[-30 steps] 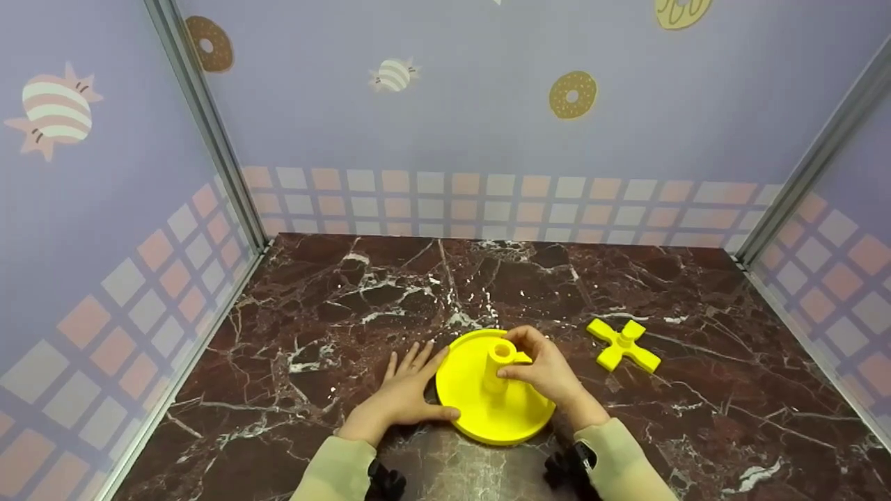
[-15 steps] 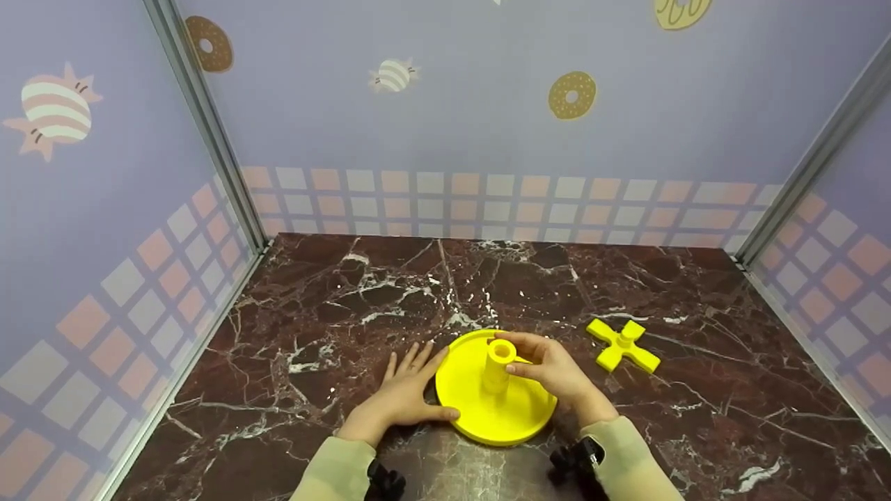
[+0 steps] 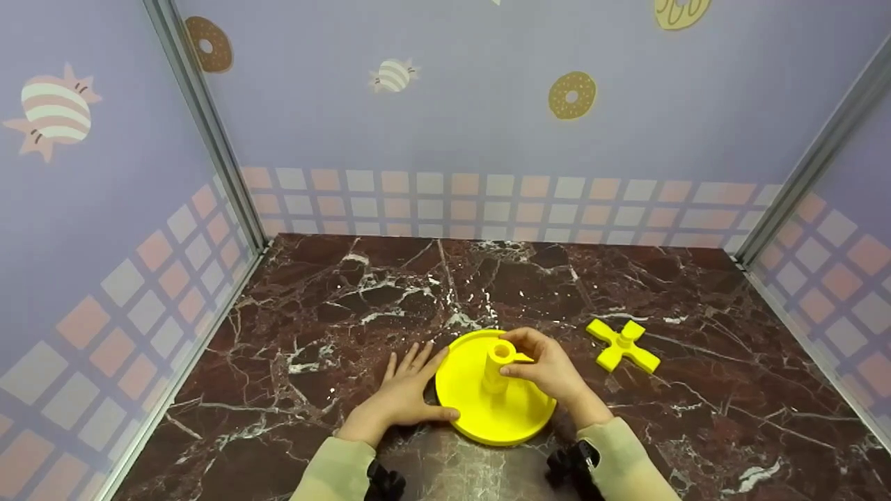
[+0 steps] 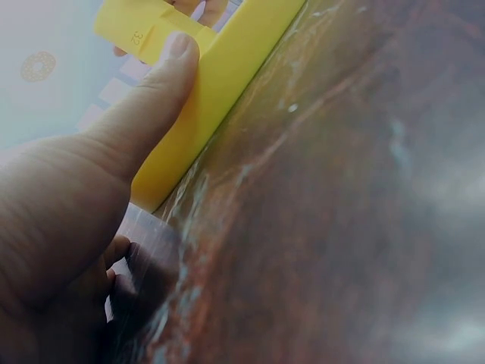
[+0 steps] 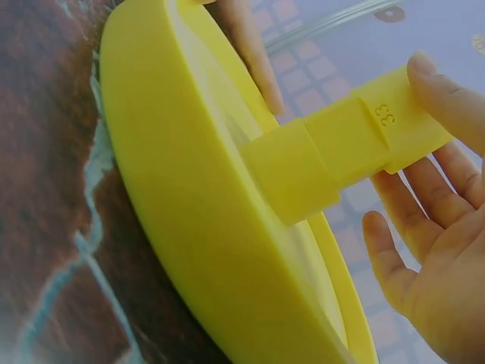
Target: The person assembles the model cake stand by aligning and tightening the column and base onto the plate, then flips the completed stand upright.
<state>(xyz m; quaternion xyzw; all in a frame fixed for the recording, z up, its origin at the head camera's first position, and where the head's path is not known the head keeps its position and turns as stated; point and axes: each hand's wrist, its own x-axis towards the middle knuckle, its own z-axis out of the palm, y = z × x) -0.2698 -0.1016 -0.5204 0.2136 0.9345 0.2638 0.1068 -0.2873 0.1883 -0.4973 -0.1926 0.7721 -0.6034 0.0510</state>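
Observation:
A yellow round tray with a raised rim [image 3: 480,433] lies on the table, and a yellow cylindrical post [image 3: 495,381] stands upright at its middle. The post's upper part, marked 33 in the right wrist view [image 5: 386,117], has a hollow top and a small tab [image 3: 524,358] pointing right. My right hand [image 3: 553,376] pinches this upper part between thumb and fingers. At the tray's left side, my left hand [image 3: 400,400] lies with spread, straight fingers, its thumb [image 4: 163,80] resting over the rim. The fingertips behind the post are partly hidden in the head view.
A yellow cross-shaped piece [image 3: 612,357] with a short peg lies on the dark marbled table [image 3: 299,299], right of the tray. Patterned panels [image 3: 445,125] enclose the back and both sides, with metal posts [image 3: 209,132] at the corners.
My right hand shifted slightly right, with the tab hidden behind it half a second ago, then came back; the tab shows again. The left hand and the tray have stayed put.

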